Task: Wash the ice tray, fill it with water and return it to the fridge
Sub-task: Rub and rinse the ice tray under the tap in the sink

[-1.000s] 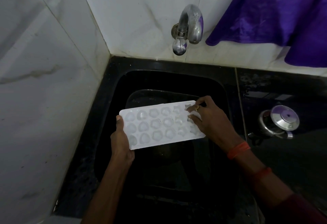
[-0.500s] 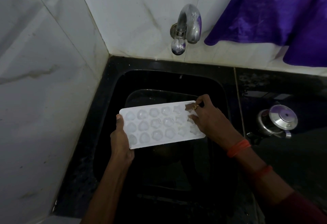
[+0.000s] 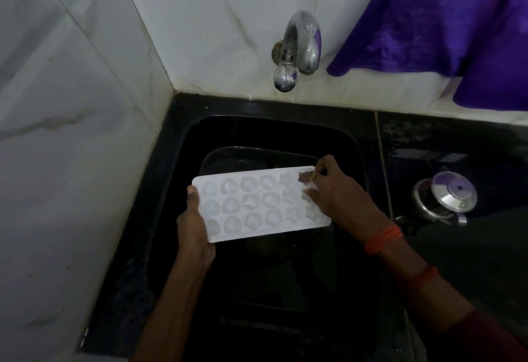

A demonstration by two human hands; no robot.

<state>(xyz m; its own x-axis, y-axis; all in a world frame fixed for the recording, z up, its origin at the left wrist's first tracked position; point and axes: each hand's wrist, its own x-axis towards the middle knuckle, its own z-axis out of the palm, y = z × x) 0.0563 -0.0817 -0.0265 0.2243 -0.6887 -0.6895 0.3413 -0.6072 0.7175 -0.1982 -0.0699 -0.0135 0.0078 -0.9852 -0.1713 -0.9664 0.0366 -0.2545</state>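
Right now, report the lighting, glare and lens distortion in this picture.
Head view: the sink sits in deep shadow, its floor barely readable. The white ice tray is brightest, its cells legible. The tap carries small glints and a purple reflection of the cloth. The wide lens makes the wall tiles' joints lean outward.

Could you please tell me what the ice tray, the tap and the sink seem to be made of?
Ice tray: likely white, semi-translucent plastic, matte, with moulded cups. Tap: shiny metal, perhaps chromed, given its mirror-like highlights. Sink: glossy black, possibly stone or composite; the dim light leaves it open.
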